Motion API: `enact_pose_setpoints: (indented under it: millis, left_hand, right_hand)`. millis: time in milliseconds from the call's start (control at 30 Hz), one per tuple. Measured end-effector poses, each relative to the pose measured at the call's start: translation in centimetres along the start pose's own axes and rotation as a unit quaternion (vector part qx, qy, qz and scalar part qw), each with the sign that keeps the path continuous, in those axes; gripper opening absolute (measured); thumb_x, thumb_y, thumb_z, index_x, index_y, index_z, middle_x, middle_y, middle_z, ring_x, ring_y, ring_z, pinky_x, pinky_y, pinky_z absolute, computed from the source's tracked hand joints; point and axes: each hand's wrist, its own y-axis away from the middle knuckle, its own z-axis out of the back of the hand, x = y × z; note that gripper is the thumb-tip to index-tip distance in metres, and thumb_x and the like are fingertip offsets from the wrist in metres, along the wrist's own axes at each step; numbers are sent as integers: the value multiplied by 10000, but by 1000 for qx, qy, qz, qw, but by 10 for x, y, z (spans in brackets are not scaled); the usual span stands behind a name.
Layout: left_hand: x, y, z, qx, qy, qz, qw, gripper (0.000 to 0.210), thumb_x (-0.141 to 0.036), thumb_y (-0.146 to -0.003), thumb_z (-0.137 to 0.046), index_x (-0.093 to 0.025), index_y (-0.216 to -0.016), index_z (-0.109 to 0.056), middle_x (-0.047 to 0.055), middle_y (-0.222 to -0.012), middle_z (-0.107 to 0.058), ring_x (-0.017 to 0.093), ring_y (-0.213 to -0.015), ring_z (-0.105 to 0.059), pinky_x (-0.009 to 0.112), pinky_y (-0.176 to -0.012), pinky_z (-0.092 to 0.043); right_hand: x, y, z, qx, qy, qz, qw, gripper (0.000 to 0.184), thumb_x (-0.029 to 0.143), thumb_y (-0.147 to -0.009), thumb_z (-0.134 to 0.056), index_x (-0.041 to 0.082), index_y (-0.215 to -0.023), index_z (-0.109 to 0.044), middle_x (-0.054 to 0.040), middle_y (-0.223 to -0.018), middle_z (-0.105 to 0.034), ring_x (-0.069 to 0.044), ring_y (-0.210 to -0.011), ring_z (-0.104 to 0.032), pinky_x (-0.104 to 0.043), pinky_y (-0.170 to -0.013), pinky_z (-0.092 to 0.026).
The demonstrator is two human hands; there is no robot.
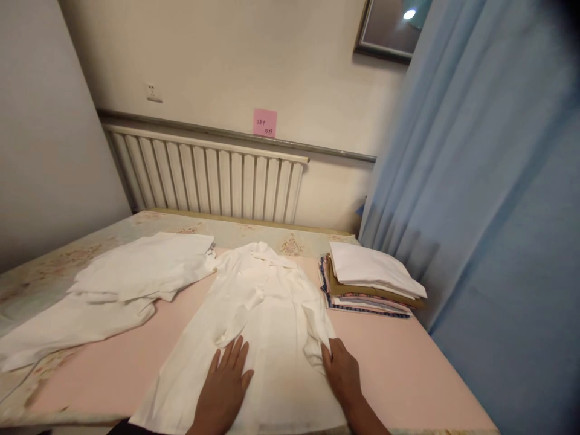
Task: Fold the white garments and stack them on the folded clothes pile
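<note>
A white long-sleeved shirt [276,338] lies spread out in front of me, its collar end away from me and its hem near the front edge. One sleeve is folded over onto the body. My left hand [224,383] rests flat on the shirt's lower left part, fingers stretched out. At the shirt's right edge, my right hand [343,370] is closed, pinching the fabric beside the bunched right sleeve.
More white garments [145,266] lie loosely on the left. A stack of folded clothes [374,275], white on top, sits at the back right. Pink cloth [399,368] covers part of the floral surface [292,243]. A blue curtain [489,199] hangs along the right; a radiator [212,172] stands behind.
</note>
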Motion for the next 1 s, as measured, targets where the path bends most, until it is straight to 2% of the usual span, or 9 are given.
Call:
enact_pose_setpoints:
  millis: [200,367,467,533,600,700,767,867,1000]
  left_hand:
    - [0,0,-9,-10,2,6,1000,489,-408,-925,-385,-212,-1356,-509,84,-1463,-448,262,-1340,-419,487,-1103,-323]
    - [1,-13,-14,-22,33,-1,999,473,-443,-913,-418,-189,-1275,-588,96,-1398,-525,249,-1268,-509,428,-1050,-424]
    - [-1,-32,-16,-20,63,13,998,459,-429,-917,-411,-198,-1272,-588,89,-1404,-521,241,-1243,-534,399,-1012,-467]
    - [-3,-46,-20,-12,87,13,996,454,-409,-915,-414,-205,-1288,-574,82,-1412,-514,244,-1250,-528,403,-1014,-467]
    - [-3,-58,-27,-3,106,5,994,450,-384,-911,-418,-212,-1301,-562,72,-1414,-513,243,-1258,-520,403,-1015,-469]
    - [-1,-69,-45,4,118,-16,993,453,-330,-911,-400,-239,-1337,-525,34,-1449,-473,220,-1298,-479,385,-1026,-463]
    - [5,-72,-63,5,118,-37,992,476,-317,-910,-395,-260,-1374,-484,12,-1477,-432,216,-1329,-441,385,-1035,-458]
    - [16,-74,-96,-8,116,-101,988,544,-355,-897,-432,-285,-1435,-395,16,-1469,-437,247,-1329,-440,410,-1018,-474]
    - [21,-72,-136,-58,115,-192,973,663,-373,-903,-463,-300,-1505,-194,25,-1408,-506,247,-1281,-498,402,-994,-493]
  right_hand:
    - [1,-1,5,24,-43,-25,998,314,370,-963,-357,208,-822,-586,-35,-770,-617,-156,-607,-593,-238,-534,-374]
    - [-3,-9,26,33,-162,-44,985,306,431,-913,-461,233,-1101,-599,-56,-1007,-674,-195,-843,-650,-263,-701,-491]
    - [-2,-34,36,-12,-172,-61,983,336,433,-909,-453,220,-1120,-603,-78,-1063,-667,-207,-844,-642,-285,-719,-491]
    - [1,-64,36,-31,-164,-71,983,305,413,-904,-452,204,-1039,-628,-78,-973,-681,-189,-703,-618,-286,-660,-471]
    - [8,-104,30,-16,-168,-51,984,249,344,-898,-441,206,-925,-647,-57,-856,-685,-175,-645,-597,-275,-640,-448]
    - [20,-169,8,31,-166,-26,985,232,239,-874,-426,211,-827,-652,-30,-744,-679,-174,-669,-611,-256,-633,-422]
    - [28,-210,-15,87,-138,-27,986,218,206,-853,-448,208,-812,-662,-17,-726,-684,-163,-657,-611,-237,-609,-399]
    - [38,-264,-58,133,-120,-15,984,201,150,-814,-491,200,-743,-672,3,-686,-681,-128,-614,-593,-204,-579,-361]
    - [43,-320,-119,162,-90,-10,983,204,85,-781,-510,176,-716,-681,-11,-705,-686,-117,-662,-593,-193,-613,-351]
